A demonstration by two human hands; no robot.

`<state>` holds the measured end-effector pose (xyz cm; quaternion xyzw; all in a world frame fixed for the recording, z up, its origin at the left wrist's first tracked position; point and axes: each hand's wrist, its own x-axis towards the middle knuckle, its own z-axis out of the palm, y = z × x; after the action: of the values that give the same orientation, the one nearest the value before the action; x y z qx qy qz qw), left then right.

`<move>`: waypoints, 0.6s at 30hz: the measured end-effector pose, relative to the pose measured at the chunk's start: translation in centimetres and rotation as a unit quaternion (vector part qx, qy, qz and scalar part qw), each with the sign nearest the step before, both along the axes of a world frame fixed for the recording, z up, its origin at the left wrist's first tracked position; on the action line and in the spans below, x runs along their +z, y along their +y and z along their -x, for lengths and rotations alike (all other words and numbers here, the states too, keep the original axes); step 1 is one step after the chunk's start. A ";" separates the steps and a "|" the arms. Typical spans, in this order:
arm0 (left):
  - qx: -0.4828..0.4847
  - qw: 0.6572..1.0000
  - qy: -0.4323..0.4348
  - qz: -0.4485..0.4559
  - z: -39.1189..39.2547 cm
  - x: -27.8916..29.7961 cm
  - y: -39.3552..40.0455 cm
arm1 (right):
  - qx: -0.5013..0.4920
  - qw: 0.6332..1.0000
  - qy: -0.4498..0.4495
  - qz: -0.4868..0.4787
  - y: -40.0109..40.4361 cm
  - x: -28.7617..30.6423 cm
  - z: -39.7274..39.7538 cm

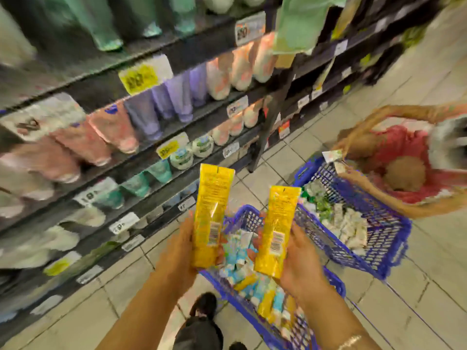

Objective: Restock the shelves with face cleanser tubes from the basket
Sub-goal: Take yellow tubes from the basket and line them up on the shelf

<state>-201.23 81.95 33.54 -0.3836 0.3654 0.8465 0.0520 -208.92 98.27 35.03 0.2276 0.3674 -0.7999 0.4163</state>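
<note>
The left hand (180, 251) grips one yellow tube (211, 215) by its lower end; the right hand (299, 261) grips a second yellow tube (276, 231) the same way. Both tubes stand upright above the near basket (255, 314).

Risk: each tube is held low, with most of its length unsupported. A loose grip during the reach to the shelves (141, 137) would probably let a tube tip and fall back into the near basket or onto the floor. The shelf rows left of the near basket are blurred; placing a yellow tube among pink or purple stock is a likely error, since no yellow row can be identified.

Near basket: blue, holding mixed light-blue, white and yellow tubes.

Far basket (374, 223), beyond the near basket to the right: blue, holding white and green packs. A second person (401, 168) crouches beside it.
</note>
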 end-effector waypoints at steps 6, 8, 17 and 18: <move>0.076 0.992 0.094 -0.038 -6.4 11.1 -2.2 | 0.125 0.982 0.037 0.138 -4.3 10.4 -2.7; 0.113 0.984 0.127 -0.045 -8.8 14.6 -2.7 | 0.166 0.971 0.053 0.163 -5.8 13.4 -4.1; 0.299 0.935 0.189 0.038 -20.9 26.7 -4.9 | 0.312 0.920 0.153 0.181 -13.1 24.8 -13.5; 0.315 0.931 0.173 0.072 -22.2 27.7 -5.5 | 0.324 0.914 0.171 0.176 -14.2 25.9 -14.6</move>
<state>-179.02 76.45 61.28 -0.3295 0.2889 0.8442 -0.3088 -194.28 84.11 60.88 -0.1204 0.3400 -0.6997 0.6167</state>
